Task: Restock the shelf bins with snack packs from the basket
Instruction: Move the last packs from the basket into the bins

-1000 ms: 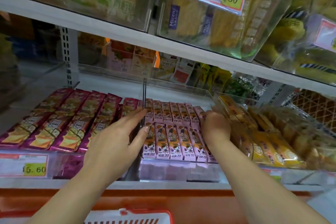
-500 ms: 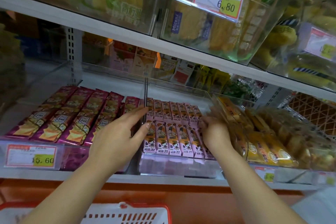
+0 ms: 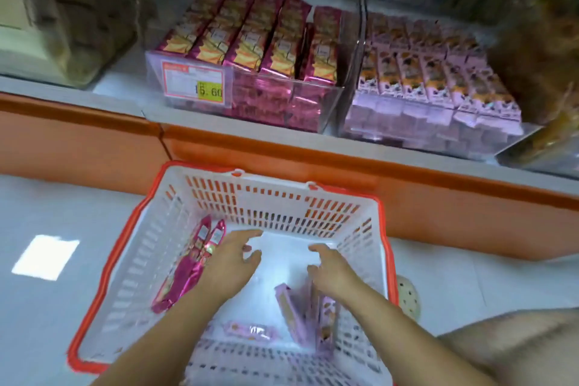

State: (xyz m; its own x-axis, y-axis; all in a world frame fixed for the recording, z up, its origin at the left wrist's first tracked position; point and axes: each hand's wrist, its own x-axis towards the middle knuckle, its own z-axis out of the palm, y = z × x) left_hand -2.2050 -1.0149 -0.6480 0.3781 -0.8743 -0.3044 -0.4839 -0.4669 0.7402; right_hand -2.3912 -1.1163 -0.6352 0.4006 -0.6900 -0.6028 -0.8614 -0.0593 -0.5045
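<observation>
Two kinds of snack pack lie in the basket [image 3: 282, 200], am I right?

— Yes. Magenta packs [image 3: 185, 276] lie against its nine o'clock wall. Lilac packs [image 3: 297, 313] lean together around five o'clock, and a flat lilac pack [image 3: 250, 330] lies near six. Blur hides the exact count.

— And the hands?

— Both are down inside the basket. The left hand [image 3: 232, 257] has its fingers spread and holds nothing, its wrist crossing over the magenta packs. The right hand [image 3: 332, 273] hangs just above the lilac packs with fingers loosely bent, also gripping nothing. Whether it touches them I cannot tell.

— So which step is this?

— The pick-up, I'd judge: reaching for the next load, with nothing lifted yet.

— Where would that load go?

— At twelve o'clock from the basket, on the shelf, stands the magenta bin [image 3: 275, 106] with its price tag [image 3: 194, 86]. The lilac bin [image 3: 423, 125] is just beside it at one o'clock. Both look well filled on top.

— What does the next move call for?

— Closing on one kind only, keeping the packs aligned so they slot into the rows, and matching colour to bin. Lilac lies nearest the right hand, so that seems the likelier first grab.
</observation>
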